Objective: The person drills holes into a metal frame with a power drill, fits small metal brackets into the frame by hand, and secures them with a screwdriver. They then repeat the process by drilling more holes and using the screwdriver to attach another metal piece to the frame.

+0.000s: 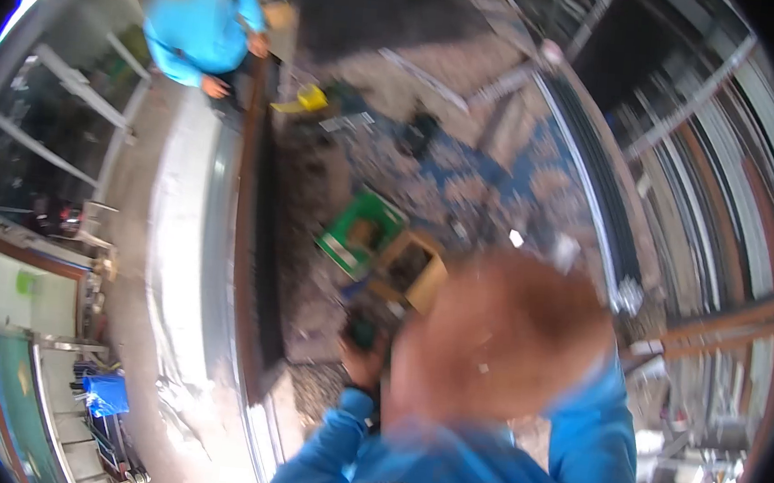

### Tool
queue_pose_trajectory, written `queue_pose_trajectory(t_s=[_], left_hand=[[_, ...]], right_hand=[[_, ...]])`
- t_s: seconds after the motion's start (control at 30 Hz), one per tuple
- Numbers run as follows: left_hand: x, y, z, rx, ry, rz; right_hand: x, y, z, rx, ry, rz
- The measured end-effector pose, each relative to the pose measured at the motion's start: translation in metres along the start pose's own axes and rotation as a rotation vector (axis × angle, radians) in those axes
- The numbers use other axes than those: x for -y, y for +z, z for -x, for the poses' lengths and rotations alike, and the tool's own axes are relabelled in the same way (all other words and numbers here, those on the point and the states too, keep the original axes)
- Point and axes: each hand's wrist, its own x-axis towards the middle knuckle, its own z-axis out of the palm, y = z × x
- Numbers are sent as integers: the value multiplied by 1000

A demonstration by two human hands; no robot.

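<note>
Neither of my hands shows in the head view. A person in a blue sweatshirt (477, 470) fills the lower middle, very close to the camera. That person's raised hand (360, 361) grips a small dark green object (362, 331). A second person in a blue top (205, 28) stands at the upper left, arms down, beside a long silvery metal frame (185, 251).
The view is tilted and blurred. An open green box (360, 230) and an open cardboard box (412, 271) lie on a blue patterned carpet (476, 176). A yellow object (307, 98) sits further off. Metal window frames (687, 176) run along the right, and a blue bag (105, 393) lies at lower left.
</note>
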Motion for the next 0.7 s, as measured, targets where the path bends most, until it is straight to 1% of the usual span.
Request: queue_pose_trajectory(t_s=[0.07, 0.1, 0.13, 0.17, 0.23, 0.3, 0.33, 0.4, 0.5, 0.6, 0.63, 0.67, 0.7], left_hand=[[-4, -2, 1, 33, -111, 7], [-10, -6, -2, 70, -128, 47], [-7, -6, 0, 84, -146, 74], [-5, -4, 3, 43, -88, 26], [-4, -4, 9, 80, -119, 75], [-3, -2, 4, 102, -127, 76], [-4, -2, 5, 111, -125, 73], [-8, -5, 2, 129, -121, 63], [-6, -1, 1, 121, -143, 33], [-11, -5, 0, 132, -143, 12], [-13, -5, -3, 132, -137, 42], [-11, -5, -3, 141, -133, 81], [-11, -6, 1, 156, -136, 117]], right_hand=[[-33, -15, 44, -123, 254, 40], [-58, -16, 79, -251, 510, 48], [-80, -28, 117, -282, 715, 62], [-105, -40, 164, -271, 803, 194], [-129, -60, 263, -130, 1120, 487], [-135, -60, 344, -65, 1230, 527], [-132, -53, 373, -26, 1271, 497], [-120, -34, 407, 49, 1351, 426], [-112, 2, 408, 99, 1390, 434], [-127, 32, 394, -29, 1289, 466], [-129, 35, 385, -2, 1304, 514], [-141, 38, 392, -90, 1216, 490], [-142, 34, 387, -108, 1238, 538]])
